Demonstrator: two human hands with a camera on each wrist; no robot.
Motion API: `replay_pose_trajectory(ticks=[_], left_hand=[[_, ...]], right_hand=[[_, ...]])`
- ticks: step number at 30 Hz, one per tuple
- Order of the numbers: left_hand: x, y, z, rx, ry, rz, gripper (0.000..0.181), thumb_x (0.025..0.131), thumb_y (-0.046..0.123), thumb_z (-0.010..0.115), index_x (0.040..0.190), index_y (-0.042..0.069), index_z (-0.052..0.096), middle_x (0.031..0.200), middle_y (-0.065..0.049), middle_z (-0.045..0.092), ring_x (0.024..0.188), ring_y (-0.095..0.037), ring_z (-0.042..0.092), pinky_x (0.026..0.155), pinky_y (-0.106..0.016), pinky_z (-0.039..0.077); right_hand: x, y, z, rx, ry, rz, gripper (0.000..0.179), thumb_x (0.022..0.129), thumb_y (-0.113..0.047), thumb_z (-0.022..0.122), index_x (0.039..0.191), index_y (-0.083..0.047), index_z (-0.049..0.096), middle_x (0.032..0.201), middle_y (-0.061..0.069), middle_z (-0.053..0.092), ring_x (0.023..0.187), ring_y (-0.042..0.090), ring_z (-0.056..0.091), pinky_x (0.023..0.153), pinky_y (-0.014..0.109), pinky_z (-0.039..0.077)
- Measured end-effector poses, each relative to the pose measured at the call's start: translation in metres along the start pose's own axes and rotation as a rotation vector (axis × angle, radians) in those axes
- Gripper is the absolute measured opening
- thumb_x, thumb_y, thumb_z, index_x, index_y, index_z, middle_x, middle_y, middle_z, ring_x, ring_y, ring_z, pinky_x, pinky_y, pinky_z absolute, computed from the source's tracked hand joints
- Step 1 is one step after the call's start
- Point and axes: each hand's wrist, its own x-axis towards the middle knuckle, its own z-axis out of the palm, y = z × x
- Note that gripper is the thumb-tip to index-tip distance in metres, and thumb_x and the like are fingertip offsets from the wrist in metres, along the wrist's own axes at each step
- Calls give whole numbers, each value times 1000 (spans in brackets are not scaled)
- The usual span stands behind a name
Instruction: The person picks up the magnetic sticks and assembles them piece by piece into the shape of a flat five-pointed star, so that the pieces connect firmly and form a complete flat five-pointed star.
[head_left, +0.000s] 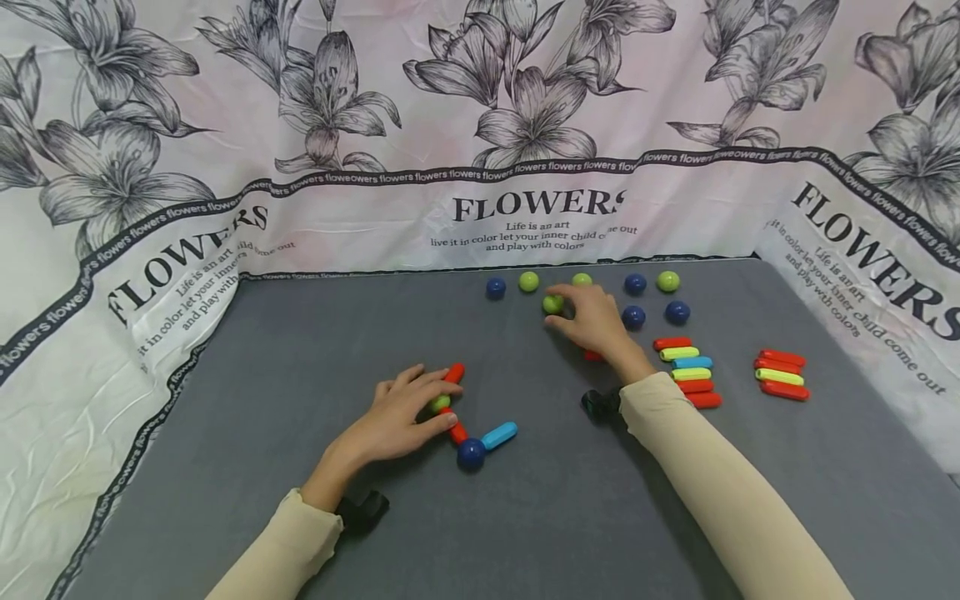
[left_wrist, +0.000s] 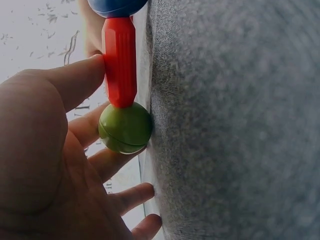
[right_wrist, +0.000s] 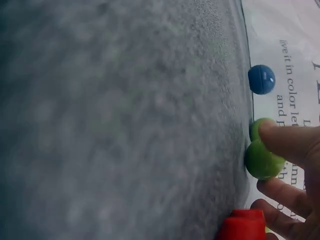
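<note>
My left hand [head_left: 405, 417] holds a joined chain at the left of the table, thumb against a red stick [left_wrist: 120, 62] and fingers around a green ball [left_wrist: 125, 127]. Another red stick [head_left: 454, 372] projects beyond the index finger. At the near end a blue ball [head_left: 471, 453] joins the thumb-side red stick to a blue stick [head_left: 500, 435]. Toward the back, my right hand [head_left: 596, 321] pinches a green ball [head_left: 552, 304] between thumb and index finger. In the right wrist view the thumb lies over this ball [right_wrist: 263, 161], the index fingertip below it.
Loose balls line the back, including a blue ball [head_left: 496, 288] and a green ball [head_left: 528, 282]. Right of the right forearm lie two stacks of sticks, one with a blue stick [head_left: 692, 362], the other with a yellow stick [head_left: 779, 377]. A flowered cloth [head_left: 360, 225] hangs behind the grey table [head_left: 300, 333].
</note>
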Motion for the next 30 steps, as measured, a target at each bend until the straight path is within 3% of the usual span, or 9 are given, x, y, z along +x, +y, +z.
replay_pose_trajectory(ticks=[5,12,18,22,30], left_hand=[[0,1,-1,0,13,16,43,101,44,60,140,26,60,164,-7,37,155,-42,19,114,-65,17],[1,11,4,56,84,65,43,100,45,63,136,24,64,167,-11,29,157,-42,15,114,-68,17],[0,27,15,153,127,147,38,96,53,63,123,26,72,158,-7,47,156,-40,21,115,-67,18],[0,40,25,229,159,173,35,91,59,68,108,29,75,142,-6,62,152,-39,30,114,-68,19],[2,50,48,273,278,143,24,85,48,79,90,25,72,119,-1,68,140,-39,48,113,-72,22]], right_hand=[[1,-7,1,-56,-29,-23,42,88,-24,80,127,-13,71,118,11,73,104,33,65,87,56,40],[-16,-15,1,32,-53,-108,40,88,-23,81,125,-11,72,119,9,74,102,28,65,86,51,38],[-37,-29,-2,225,-110,-173,40,89,-19,80,126,-9,70,120,9,72,99,27,65,88,47,52],[-54,-38,-3,339,-161,-196,40,89,-19,81,127,-9,70,121,5,71,95,23,65,85,45,53],[-78,-42,3,450,-251,-222,40,89,-21,81,126,-10,70,112,-1,72,85,15,61,76,30,52]])
